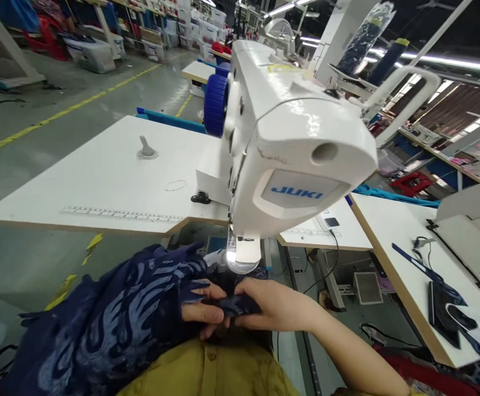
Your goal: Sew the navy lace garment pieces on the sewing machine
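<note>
Dark navy fabric with a lighter blue swirling pattern (pixel 128 308) is bunched over my left side and lap. My left hand (pixel 202 308) pinches a fold of it, thumb on top, with the rest of that hand partly under the cloth. From the other side, my right hand (pixel 271 302) grips the same fold between thumb and fingers. Both hands are close together, just in front of the lit needle area of a white JUKI sewing machine (pixel 301 148). Where the cloth meets the machine's foot is hidden behind the machine head.
A white machine table (pixel 99 170) carries a printed ruler, a grey tool (pixel 146 148) and a small black clip (pixel 201 197). The blue handwheel (pixel 216 104) juts out left. At right, another table (pixel 388 231) holds a phone (pixel 442 313) and cloth. Thread cones stand behind.
</note>
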